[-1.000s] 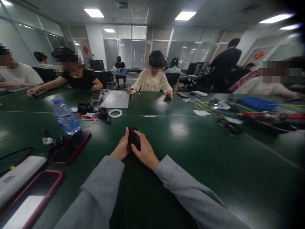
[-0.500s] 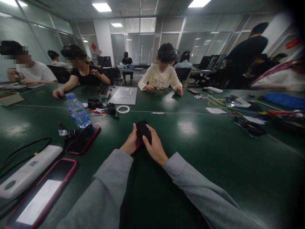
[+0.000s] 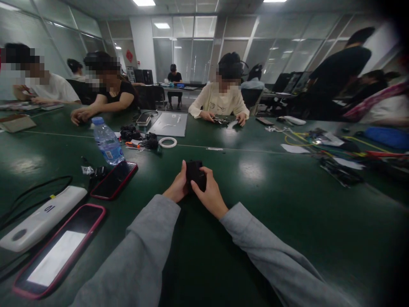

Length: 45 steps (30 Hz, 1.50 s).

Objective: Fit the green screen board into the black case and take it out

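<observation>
L hand [image 3: 178, 183] + R hand [image 3: 209, 192] both closed round 1 small blk object [image 3: 194, 171], held just above or on the table, can't tell which; it's centred in front of the wearer. L hand grips its near-left side, thumb up along the edge; R hand has thumb on the near face, fingers bent over the right side. Exact type unclear, too dark. Step in hand looks like 2-handed handling of it; next move prob calls for L hand keeping it steady so R fingers can shift w/o a drop.

Surface: dk green table [image 3: 287, 221], glossy, w/ light glare + a seam running across. To the left: red-edged phone [image 3: 114, 180], pink-cased phone [image 3: 60, 251] w/ lit screen, white device [image 3: 65, 209], water bottle [image 3: 108, 145] upright. Further off: white ring [image 3: 168, 142], blk cables [image 3: 150, 140], flat silver panel [image 3: 174, 123]. Far right: blue bundle [image 3: 388, 137].

Room: office, glass partitions [image 3: 183, 49], ceiling lights [image 3: 144, 2]; co-worker in cream top [image 3: 220, 102] seated opposite, others about
</observation>
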Tool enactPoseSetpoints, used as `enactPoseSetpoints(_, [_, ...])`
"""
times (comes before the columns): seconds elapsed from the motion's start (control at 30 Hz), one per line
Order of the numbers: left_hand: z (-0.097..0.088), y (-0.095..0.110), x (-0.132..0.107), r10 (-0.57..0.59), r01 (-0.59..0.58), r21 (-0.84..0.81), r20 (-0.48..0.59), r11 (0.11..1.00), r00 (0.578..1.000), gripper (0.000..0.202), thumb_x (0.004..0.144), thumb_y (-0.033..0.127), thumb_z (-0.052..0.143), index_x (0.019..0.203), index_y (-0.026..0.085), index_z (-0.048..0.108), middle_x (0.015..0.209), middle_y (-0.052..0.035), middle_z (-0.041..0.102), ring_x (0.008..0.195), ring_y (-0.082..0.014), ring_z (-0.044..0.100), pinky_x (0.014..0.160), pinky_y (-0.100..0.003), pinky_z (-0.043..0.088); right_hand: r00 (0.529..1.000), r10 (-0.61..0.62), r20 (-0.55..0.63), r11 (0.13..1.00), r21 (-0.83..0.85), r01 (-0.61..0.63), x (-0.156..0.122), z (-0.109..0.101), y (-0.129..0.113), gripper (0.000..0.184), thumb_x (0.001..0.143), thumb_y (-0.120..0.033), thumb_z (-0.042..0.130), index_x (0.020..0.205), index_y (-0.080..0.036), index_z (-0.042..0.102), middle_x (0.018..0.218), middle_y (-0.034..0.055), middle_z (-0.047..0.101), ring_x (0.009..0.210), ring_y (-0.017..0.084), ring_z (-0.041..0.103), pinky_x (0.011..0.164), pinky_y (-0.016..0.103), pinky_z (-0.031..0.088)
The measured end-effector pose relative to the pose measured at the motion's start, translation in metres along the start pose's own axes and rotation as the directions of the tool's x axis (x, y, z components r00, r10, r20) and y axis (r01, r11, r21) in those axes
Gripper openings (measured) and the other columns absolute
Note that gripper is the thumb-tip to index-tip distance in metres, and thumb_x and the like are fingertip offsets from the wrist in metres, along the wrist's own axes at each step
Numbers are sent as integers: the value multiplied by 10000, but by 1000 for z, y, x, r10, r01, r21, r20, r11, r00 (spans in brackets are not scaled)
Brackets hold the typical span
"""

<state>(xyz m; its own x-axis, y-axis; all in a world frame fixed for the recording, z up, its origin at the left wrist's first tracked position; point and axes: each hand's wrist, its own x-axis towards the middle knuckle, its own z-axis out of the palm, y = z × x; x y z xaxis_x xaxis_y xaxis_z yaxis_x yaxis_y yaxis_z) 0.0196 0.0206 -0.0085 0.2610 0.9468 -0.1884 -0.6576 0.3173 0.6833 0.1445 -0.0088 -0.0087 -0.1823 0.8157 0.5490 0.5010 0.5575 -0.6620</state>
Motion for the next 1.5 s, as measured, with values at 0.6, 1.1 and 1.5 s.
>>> enactPoseSetpoints(0.6, [-9, 7, 7, 54, -53, -212, -1, 976, 999, 623, 867, 615, 286, 1159, 146, 573, 1107, -131, 647, 1003, -236, 611, 849, -374, 480, 958, -45, -282, 998, -63, 28, 7, -13, 4, 485, 914, -382, 454, 1336, -179, 325, 1275, 106, 413, 1187, 197, 417, 1035, 399, 361])
enactPoseSetpoints(1.1, [-7, 8, 4, 9, -10, -203, -8, 979, 1000, 612, 838, 641, 329, 1127, 170, 592, 1130, -111, 632, 1033, -249, 596, 874, -403, 474, 924, 381, 37, 801, 486, -350, 16, -7, 42, 542, 866, -576, 454, 1281, -232, 389, 1149, 63, 515, 1068, 191, 500, 937, 361, 437])
enactPoseSetpoints(1.5, [-9, 7, 4, 21, -14, -140, 43, 990, 999, 630, 839, 641, 324, 1196, 179, 561, 1215, -121, 593, 1070, -252, 578, 888, -419, 473, 966, 244, -83, 910, 364, -198, 20, -13, 46, 452, 925, -491, 370, 1271, -223, 485, 1235, 60, 492, 1160, 176, 459, 1052, 405, 338])
